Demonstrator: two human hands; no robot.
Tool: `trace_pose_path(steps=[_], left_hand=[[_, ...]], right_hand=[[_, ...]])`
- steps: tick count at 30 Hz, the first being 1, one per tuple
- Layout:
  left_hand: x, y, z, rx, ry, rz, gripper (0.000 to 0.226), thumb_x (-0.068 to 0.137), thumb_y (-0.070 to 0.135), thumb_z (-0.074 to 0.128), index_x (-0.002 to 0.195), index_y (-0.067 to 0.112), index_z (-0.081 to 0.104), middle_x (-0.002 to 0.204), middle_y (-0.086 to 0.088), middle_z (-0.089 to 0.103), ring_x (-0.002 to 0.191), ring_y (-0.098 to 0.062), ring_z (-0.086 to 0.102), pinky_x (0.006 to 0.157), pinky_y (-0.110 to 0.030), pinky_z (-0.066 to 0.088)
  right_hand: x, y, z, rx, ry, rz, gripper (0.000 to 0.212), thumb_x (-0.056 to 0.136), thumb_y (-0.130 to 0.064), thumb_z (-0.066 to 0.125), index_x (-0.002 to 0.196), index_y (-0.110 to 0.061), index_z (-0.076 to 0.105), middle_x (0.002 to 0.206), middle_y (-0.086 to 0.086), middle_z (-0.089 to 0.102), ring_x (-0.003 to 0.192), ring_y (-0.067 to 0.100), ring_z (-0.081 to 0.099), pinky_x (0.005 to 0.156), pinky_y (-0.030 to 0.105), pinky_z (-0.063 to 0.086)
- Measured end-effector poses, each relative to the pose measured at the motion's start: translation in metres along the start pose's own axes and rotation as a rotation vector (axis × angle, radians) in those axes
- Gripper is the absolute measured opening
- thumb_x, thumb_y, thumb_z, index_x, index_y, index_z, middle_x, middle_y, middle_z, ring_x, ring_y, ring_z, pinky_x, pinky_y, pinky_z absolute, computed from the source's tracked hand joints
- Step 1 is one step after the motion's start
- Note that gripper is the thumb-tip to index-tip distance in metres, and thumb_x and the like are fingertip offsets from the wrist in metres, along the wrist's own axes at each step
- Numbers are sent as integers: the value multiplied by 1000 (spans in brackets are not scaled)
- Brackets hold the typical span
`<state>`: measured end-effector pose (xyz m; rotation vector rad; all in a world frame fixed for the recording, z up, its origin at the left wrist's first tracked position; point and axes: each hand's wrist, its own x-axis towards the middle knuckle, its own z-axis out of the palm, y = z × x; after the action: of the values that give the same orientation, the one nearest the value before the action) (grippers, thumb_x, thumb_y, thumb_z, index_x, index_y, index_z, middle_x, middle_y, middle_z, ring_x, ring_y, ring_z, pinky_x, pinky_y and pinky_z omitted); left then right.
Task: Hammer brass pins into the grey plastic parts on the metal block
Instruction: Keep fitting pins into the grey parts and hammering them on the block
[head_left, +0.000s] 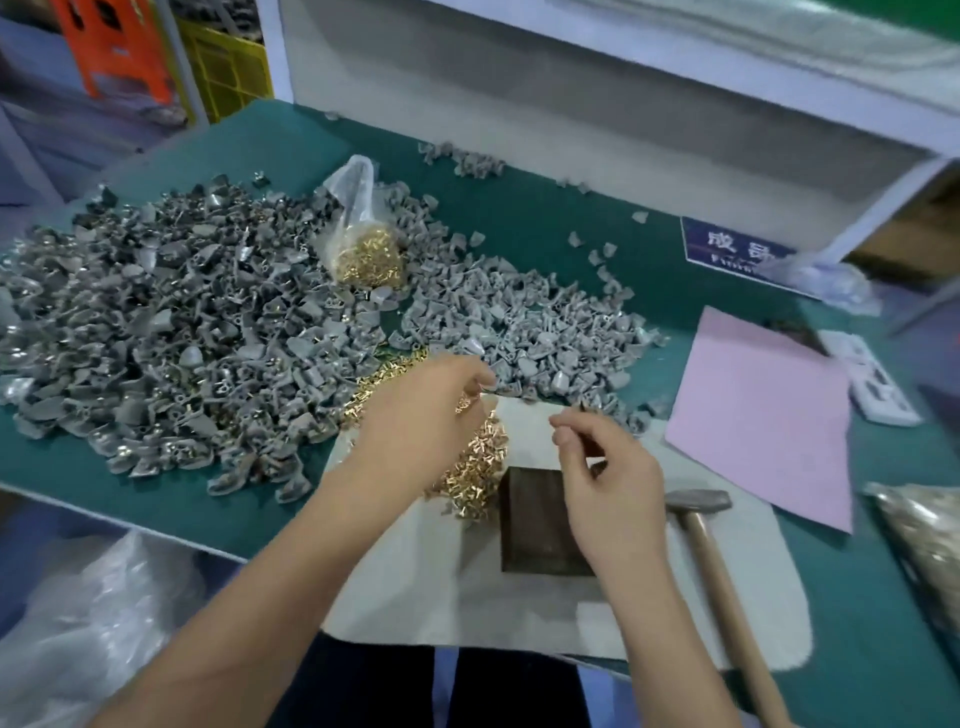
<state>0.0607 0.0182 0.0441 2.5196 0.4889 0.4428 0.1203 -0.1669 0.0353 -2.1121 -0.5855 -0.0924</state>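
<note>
Brass pins (475, 462) lie heaped just under my left hand (415, 415), beside the metal block (540, 525). My right hand (608, 467) hovers above the block, fingers curled; what either hand pinches, I cannot tell.

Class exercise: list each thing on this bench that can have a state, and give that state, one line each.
Hammer: lying flat on the cloth, unheld.
Metal block: top bare.
Bag of pins: open, resting on grey parts.
Loose brass pins: heaped beside the block.
Left hand: fingers curled over the pins.
Right hand: pinching something small.
</note>
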Motion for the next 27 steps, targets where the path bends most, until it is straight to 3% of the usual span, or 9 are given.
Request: trace_pose_path(steps=[6, 13, 22, 27], left_hand=[[49, 1, 21, 202, -39, -10, 13, 93, 39, 65, 105, 38, 65, 106, 15, 64, 94, -9, 65, 70, -28, 43], [54, -4, 31, 249, -100, -26, 16, 96, 31, 63, 111, 37, 63, 109, 12, 61, 96, -14, 65, 78, -35, 55], [67, -4, 29, 354, -161, -67, 7, 96, 32, 65, 102, 36, 66, 104, 13, 64, 96, -15, 65, 69, -29, 43], [59, -4, 17, 360, -138, -52, 7, 97, 31, 64, 98, 37, 62, 102, 15, 59, 96, -14, 62, 65, -30, 40]], right_hand=[[-3, 11, 9, 89, 63, -67, 18, 96, -14, 62, 104, -25, 73, 100, -18, 69, 97, 1, 63, 86, 13, 45], [-6, 13, 3, 170, -9, -52, 16, 99, -19, 62, 106, -28, 73, 101, -21, 67, 100, 7, 65, 83, 22, 49], [-6, 12, 0, 164, -42, -42, 15, 99, -26, 60, 106, -31, 73, 102, -21, 67, 102, 6, 63, 79, 18, 47], [-4, 12, 1, 194, -21, -38, 16, 98, -18, 65, 106, -28, 75, 100, -20, 69, 100, 7, 65, 76, 14, 43]])
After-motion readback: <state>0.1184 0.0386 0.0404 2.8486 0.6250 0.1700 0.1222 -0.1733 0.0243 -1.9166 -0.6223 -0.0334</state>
